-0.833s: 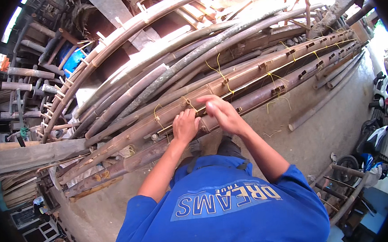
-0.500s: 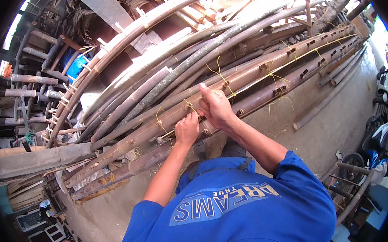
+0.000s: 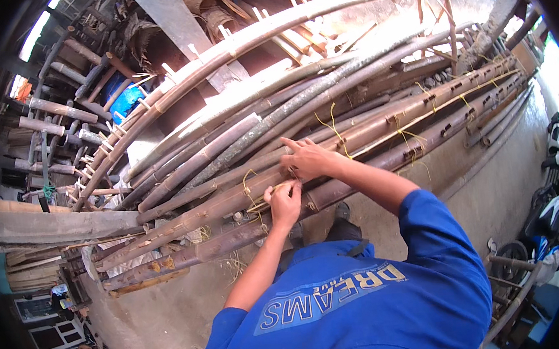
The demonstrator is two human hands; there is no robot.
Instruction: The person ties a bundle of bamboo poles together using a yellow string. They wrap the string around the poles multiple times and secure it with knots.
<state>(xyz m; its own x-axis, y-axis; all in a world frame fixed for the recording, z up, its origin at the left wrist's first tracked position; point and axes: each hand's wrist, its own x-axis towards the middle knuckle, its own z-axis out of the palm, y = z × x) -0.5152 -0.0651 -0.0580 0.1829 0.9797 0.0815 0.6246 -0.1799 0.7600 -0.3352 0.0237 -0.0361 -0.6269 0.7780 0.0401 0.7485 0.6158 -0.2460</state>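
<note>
Two long brown bamboo poles with rectangular slots run side by side in front of me, an upper pole [image 3: 361, 132] and a lower pole [image 3: 383, 168]. A thin pale bamboo strip [image 3: 440, 103] lies along them, tied with yellow string [image 3: 410, 135]. My left hand [image 3: 284, 203] is closed in a pinch at the upper pole's near side. Just above it, my right hand [image 3: 309, 159] bends over the same pole, one finger pointing left and the others curled down. What the fingertips hold is hidden or too small to name. Loose yellow string [image 3: 248, 184] hangs left of my hands.
Behind the slotted poles lie several loose bamboo poles [image 3: 245, 141] and a curved bamboo piece with pegs [image 3: 216, 54]. Stacked bamboo pieces [image 3: 54, 109] and a blue bag [image 3: 126, 97] are at far left. A motorcycle [image 3: 545, 217] and bamboo frame [image 3: 516, 274] stand at right.
My right hand has turned from a raised-thumb fist to bending over the pole with a finger extended. My left hand has shifted slightly right and down. The whole view has shifted a little.
</note>
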